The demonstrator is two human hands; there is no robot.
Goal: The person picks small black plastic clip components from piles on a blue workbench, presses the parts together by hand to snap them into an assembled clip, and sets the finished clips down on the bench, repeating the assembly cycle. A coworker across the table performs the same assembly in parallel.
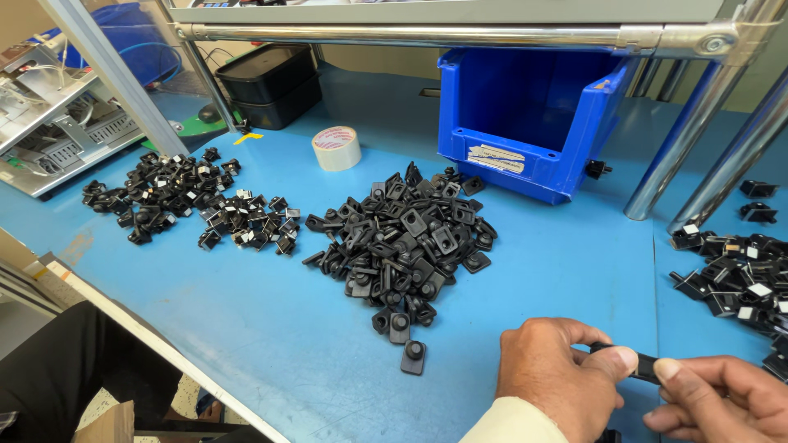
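Far left of the blue bin (525,123): a scattered heap of small black parts with pale labels (185,201) on the blue table (263,328). Nearer the bin, just left of it: a roll of tape (337,148) lying flat. In front of the bin: a dense pile of black square clips (406,242). Below the bin, at the near table edge: left hand (558,373) curled, thumb pinching one end of a black clip (636,363); long axis roughly level, running left to right, tilting slightly down to the right. Right hand (722,398) gripping the other end. Right of the bin: another heap of labelled black parts (735,271).
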